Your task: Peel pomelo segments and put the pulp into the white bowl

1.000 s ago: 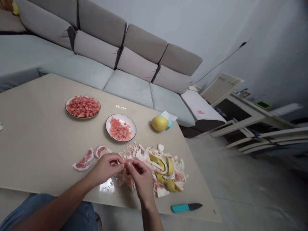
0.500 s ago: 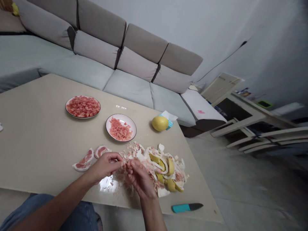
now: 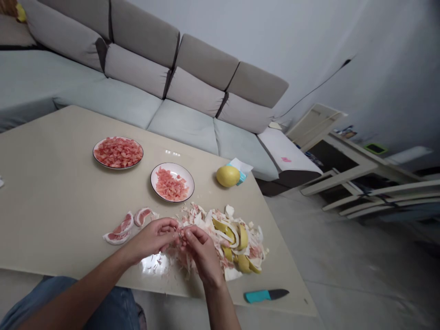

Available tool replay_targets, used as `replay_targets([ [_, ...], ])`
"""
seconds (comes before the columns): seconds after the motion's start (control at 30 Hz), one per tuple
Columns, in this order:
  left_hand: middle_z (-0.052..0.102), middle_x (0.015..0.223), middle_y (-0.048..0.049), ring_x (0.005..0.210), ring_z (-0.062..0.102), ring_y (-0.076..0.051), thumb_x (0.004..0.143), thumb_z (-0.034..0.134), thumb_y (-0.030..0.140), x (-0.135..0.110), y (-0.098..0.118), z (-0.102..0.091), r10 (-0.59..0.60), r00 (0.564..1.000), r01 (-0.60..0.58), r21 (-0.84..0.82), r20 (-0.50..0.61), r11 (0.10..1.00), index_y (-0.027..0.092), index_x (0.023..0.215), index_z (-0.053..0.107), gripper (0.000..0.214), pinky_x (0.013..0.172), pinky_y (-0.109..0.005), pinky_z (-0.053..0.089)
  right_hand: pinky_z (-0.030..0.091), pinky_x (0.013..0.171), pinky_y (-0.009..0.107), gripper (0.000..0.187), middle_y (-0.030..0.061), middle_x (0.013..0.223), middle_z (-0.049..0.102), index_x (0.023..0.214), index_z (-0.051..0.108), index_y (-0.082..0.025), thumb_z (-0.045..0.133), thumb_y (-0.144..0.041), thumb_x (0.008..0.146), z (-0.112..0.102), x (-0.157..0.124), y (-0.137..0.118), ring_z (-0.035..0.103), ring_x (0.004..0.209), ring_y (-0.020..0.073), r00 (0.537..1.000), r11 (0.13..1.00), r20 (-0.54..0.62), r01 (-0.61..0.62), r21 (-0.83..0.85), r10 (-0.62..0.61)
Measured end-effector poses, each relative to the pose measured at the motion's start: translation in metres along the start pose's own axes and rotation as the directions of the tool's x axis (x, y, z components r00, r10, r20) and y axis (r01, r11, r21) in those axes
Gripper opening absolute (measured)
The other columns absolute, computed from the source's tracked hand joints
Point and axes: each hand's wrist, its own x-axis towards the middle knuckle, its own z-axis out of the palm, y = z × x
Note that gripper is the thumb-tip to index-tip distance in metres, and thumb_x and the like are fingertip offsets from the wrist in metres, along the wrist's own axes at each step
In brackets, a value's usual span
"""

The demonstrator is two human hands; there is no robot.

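Observation:
My left hand [image 3: 153,238] and my right hand [image 3: 202,252] meet above the near part of the beige table [image 3: 51,197], fingers pinched together on a small pink pomelo piece [image 3: 181,230] held between them. Just beyond and to the right lies a heap of white and yellow pomelo peel [image 3: 230,243]. Two or three unpeeled pink segments [image 3: 125,224] rest left of my left hand. Farther back stand a white plate [image 3: 172,182] with some pink flesh and a fuller plate [image 3: 118,152] to its left.
A whole yellow pomelo [image 3: 228,176] sits by a tissue pack [image 3: 240,167] at the table's far right. A knife with a teal handle [image 3: 266,295] lies near the front right corner. A grey sofa [image 3: 154,91] runs behind the table; white furniture [image 3: 360,174] stands at right.
Both hands stay together at the same spot over the peel scraps; the fingers shifted slightly on the piece, the right hand turning over a little.

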Motion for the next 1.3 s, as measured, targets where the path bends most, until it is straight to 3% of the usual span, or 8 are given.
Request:
replay_targets([
  [0.07, 0.067, 0.08, -0.002, 0.065, 0.058, -0.013, 0.08, 0.062, 0.035, 0.001, -0.001, 0.001, 0.085, 0.996, -0.084, 0.052, -0.016, 0.995, 0.017, 0.089, 0.062, 0.021, 0.056, -0.021, 0.041, 0.05, 0.059, 0.023, 0.025, 0.0012, 0.071, 0.065, 0.081, 0.071, -0.016, 0.076, -0.039, 0.074, -0.002, 0.001, 0.002, 0.058, 0.063, 0.0122, 1.0, 0.998, -0.012, 0.02, -0.057, -0.021],
  [0.17, 0.068, 0.079, -0.0032, 0.078, 0.062, -0.017, 0.081, 0.061, 0.031, 0.001, -0.001, 0.001, 0.165, 0.985, -0.156, 0.145, -0.048, 0.977, 0.015, 0.08, 0.065, 0.016, 0.071, -0.026, 0.046, 0.051, 0.06, 0.024, 0.025, 0.0009, 0.072, 0.066, 0.082, 0.07, -0.016, 0.076, -0.039, 0.074, -0.003, 0.001, 0.002, 0.058, 0.063, 0.0127, 0.998, 0.991, -0.049, 0.027, -0.128, -0.033],
  [0.47, 0.067, 0.072, -0.0021, 0.071, 0.06, -0.016, 0.08, 0.059, 0.031, 0.003, -0.001, -0.005, 0.156, 0.985, -0.136, 0.221, -0.074, 0.966, 0.015, 0.076, 0.066, 0.018, 0.067, -0.025, 0.046, 0.05, 0.065, 0.024, 0.021, 0.0014, 0.074, 0.066, 0.084, 0.069, -0.016, 0.071, -0.037, 0.079, 0.0, -0.001, 0.0, 0.059, 0.068, 0.0136, 0.983, 0.936, -0.086, 0.123, -0.329, -0.16],
  [0.67, 0.068, 0.085, -0.0035, 0.083, 0.063, -0.019, 0.079, 0.058, 0.027, 0.003, -0.002, -0.003, 0.127, 0.989, -0.113, 0.179, -0.074, 0.977, 0.016, 0.092, 0.064, 0.017, 0.076, -0.027, 0.046, 0.051, 0.061, 0.025, 0.023, 0.0004, 0.073, 0.065, 0.083, 0.069, -0.017, 0.072, -0.039, 0.077, -0.003, 0.002, 0.003, 0.058, 0.063, 0.0131, 0.998, 0.981, -0.033, 0.044, -0.188, -0.051],
  [0.83, 0.067, 0.078, -0.0026, 0.08, 0.062, -0.018, 0.082, 0.056, 0.026, 0.0, 0.001, -0.001, 0.121, 0.993, -0.121, 0.188, 0.014, 0.975, 0.015, 0.086, 0.065, 0.015, 0.075, -0.026, 0.045, 0.051, 0.064, 0.025, 0.022, 0.001, 0.074, 0.067, 0.083, 0.069, -0.018, 0.072, -0.039, 0.077, -0.004, 0.002, 0.002, 0.06, 0.067, 0.0142, 0.994, 0.968, -0.065, 0.075, -0.238, -0.093],
  [1.1, 0.063, 0.069, -0.0007, 0.068, 0.056, -0.015, 0.081, 0.057, 0.029, 0.003, -0.005, -0.003, 0.158, 0.986, -0.137, 0.262, -0.058, 0.955, 0.014, 0.076, 0.066, 0.018, 0.064, -0.024, 0.042, 0.05, 0.068, 0.027, 0.016, 0.0043, 0.082, 0.068, 0.083, 0.069, -0.018, 0.066, -0.034, 0.082, 0.001, -0.002, 0.001, 0.062, 0.074, 0.017, 0.97, 0.838, -0.043, 0.186, -0.513, -0.241],
  [1.2, 0.063, 0.068, 0.0001, 0.067, 0.055, -0.014, 0.08, 0.058, 0.027, 0.003, -0.003, -0.004, 0.172, 0.983, -0.152, 0.225, -0.069, 0.962, 0.015, 0.072, 0.066, 0.016, 0.064, -0.023, 0.041, 0.05, 0.071, 0.027, 0.012, 0.0047, 0.085, 0.068, 0.083, 0.069, -0.019, 0.064, -0.03, 0.084, 0.006, -0.003, 0.001, 0.063, 0.079, 0.0178, 0.925, 0.734, -0.033, 0.279, -0.619, -0.379],
  [1.3, 0.062, 0.067, 0.0006, 0.059, 0.049, -0.011, 0.081, 0.058, 0.03, 0.001, -0.002, -0.005, 0.107, 0.992, -0.096, 0.141, -0.072, 0.985, 0.015, 0.075, 0.065, 0.017, 0.052, -0.02, 0.034, 0.05, 0.072, 0.027, 0.011, 0.0045, 0.085, 0.068, 0.083, 0.068, -0.019, 0.062, -0.028, 0.085, 0.01, 0.002, 0.0, 0.063, 0.079, 0.0173, 0.892, 0.676, -0.015, 0.332, -0.658, -0.453],
])
